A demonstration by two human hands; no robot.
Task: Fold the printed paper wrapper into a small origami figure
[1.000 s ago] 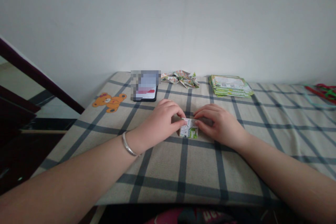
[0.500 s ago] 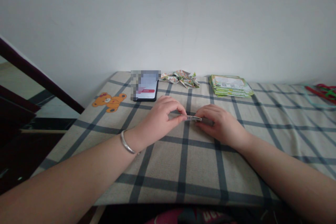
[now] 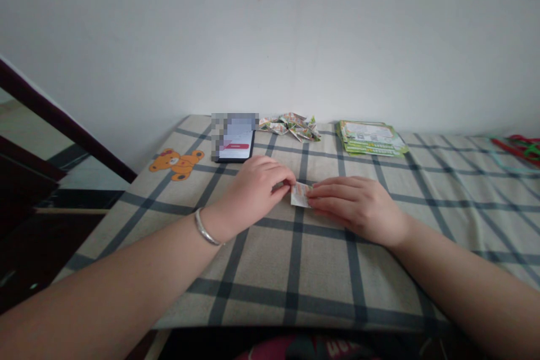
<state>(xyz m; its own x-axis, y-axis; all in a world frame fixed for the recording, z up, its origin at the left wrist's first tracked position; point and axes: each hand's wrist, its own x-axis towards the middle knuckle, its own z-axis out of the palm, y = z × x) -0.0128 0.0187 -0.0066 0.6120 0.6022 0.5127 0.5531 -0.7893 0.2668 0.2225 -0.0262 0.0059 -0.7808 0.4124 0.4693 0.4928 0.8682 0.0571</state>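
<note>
A small folded piece of printed paper (image 3: 300,196), white with orange print, lies between my hands over the checked cloth. My left hand (image 3: 262,187) pinches its upper left corner between thumb and forefinger. From the other side my right hand (image 3: 358,205) presses its fingertips onto the paper's right part, which they cover. Its thumb is hidden beneath the fingers. Behind them, near the wall, lie several folded paper pieces (image 3: 291,125) in similar print. A stack of green-edged printed sheets (image 3: 371,138) sits to the back right.
A phone (image 3: 236,146) with a lit, partly blurred screen lies at the back left. Nearby is a flat orange bear figure (image 3: 177,164). Red and green items (image 3: 525,149) are at the far right. The checked tablecloth (image 3: 253,270) reaches back to the wall.
The paper, seen edge-on before, is now tilted flatter with its printed face showing. My right hand's fingers have straightened and come down on it. My left hand has shifted slightly.
</note>
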